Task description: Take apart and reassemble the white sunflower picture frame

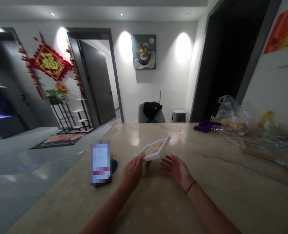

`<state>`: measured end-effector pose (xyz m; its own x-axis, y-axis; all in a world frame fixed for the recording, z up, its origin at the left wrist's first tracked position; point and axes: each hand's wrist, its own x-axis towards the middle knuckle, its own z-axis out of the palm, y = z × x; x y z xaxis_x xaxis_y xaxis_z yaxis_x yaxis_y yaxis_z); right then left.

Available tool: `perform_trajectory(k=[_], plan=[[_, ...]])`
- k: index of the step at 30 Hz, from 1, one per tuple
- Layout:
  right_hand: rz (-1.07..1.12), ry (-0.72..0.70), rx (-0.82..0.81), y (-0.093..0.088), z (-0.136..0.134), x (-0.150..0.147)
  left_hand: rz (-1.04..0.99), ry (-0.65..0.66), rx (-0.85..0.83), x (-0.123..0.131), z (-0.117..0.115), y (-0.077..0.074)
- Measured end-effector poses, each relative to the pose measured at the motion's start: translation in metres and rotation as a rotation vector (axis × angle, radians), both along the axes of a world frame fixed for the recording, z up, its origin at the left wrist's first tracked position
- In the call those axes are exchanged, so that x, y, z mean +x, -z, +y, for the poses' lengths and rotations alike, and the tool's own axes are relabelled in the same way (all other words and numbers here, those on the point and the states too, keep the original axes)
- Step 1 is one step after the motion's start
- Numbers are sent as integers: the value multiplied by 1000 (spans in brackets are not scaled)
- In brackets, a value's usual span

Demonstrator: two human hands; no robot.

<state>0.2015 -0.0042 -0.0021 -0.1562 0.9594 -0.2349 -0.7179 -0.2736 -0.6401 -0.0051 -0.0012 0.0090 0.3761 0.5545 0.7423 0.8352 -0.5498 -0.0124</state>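
Near the middle of the table (pixel 197 208), a tilted white frame (pixel 156 149) is gripped at its left end by the left hand (pixel 132 171), fingers curled on the edge. The right hand (pixel 179 170) is held open just beside it, fingers spread. Open room is left between the right hand and a wooden frame (pixel 257 149); a phone (pixel 100 162) is propped near the left hand. The table is glossy, cream and veined.

The phone (pixel 100 162) is left of the held frame (pixel 155 149), the bag (pixel 231 115) is right, and a chair (pixel 141 114) stands behind the table (pixel 168 208).
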Motion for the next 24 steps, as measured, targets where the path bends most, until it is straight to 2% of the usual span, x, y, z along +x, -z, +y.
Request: perform_trajectory(k=[3, 6, 9, 11, 13, 16, 20, 22, 24], plan=[[-45, -16, -49, 3, 0, -4, -242, -38, -133, 4, -7, -2], [-75, -86, 1, 5, -2, -11, -553, -13, -352, 15, -15, -5], [-117, -76, 41, 8, -1, -14, -827, 187, -618, 28, -21, -3], [-133, -2, 34, 10, 0, -14, -930, 298, -708, 36, -22, 1], [-122, 68, 53, 11, 2, -13, -1016, 350, -769, 39, -21, 7], [-105, 151, 104, 12, 6, -6, -1172, 330, -928, 37, -16, 11], [-139, 236, 62, 13, 12, 8, -1390, 272, -1149, 24, -5, 7], [-164, 249, 58, 12, 12, 15, -1396, 225, -1159, 18, -1, 5], [-212, 210, 61, 9, 10, 20, -1323, 232, -1173, 15, 0, 4]])
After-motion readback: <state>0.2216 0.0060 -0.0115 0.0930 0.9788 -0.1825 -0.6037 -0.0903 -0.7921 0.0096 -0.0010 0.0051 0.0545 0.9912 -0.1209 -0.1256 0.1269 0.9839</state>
